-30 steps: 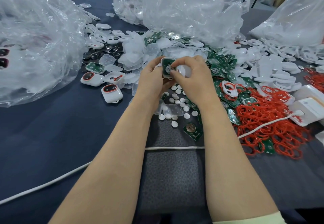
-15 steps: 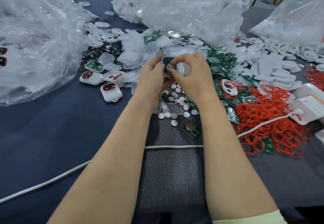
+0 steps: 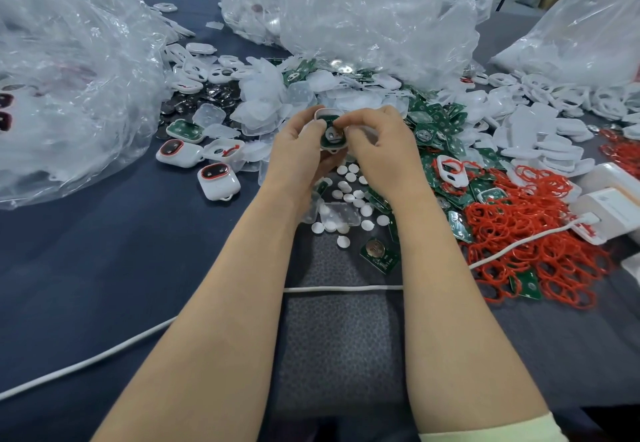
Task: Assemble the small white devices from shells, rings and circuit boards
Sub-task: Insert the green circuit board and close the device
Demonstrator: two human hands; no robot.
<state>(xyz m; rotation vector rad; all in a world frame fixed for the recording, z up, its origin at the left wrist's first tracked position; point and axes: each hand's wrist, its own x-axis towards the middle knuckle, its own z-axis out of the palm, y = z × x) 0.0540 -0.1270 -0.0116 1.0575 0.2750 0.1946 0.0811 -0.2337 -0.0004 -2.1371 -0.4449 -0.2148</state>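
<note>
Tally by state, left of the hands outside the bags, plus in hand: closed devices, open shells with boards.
Closed white plastic devices, red-ringed dark windows: 2
Loose open white shell with green circuit board: 1
Held open white shell with green board, in left hand and right hand: 1
Total: 4

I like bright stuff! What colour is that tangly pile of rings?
The rings are red; the head view shows it best.

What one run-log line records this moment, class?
step: fitting green circuit board into white plastic shell | left grip: holds shell | right grip: pinches board | finished white devices: left of hands
</note>
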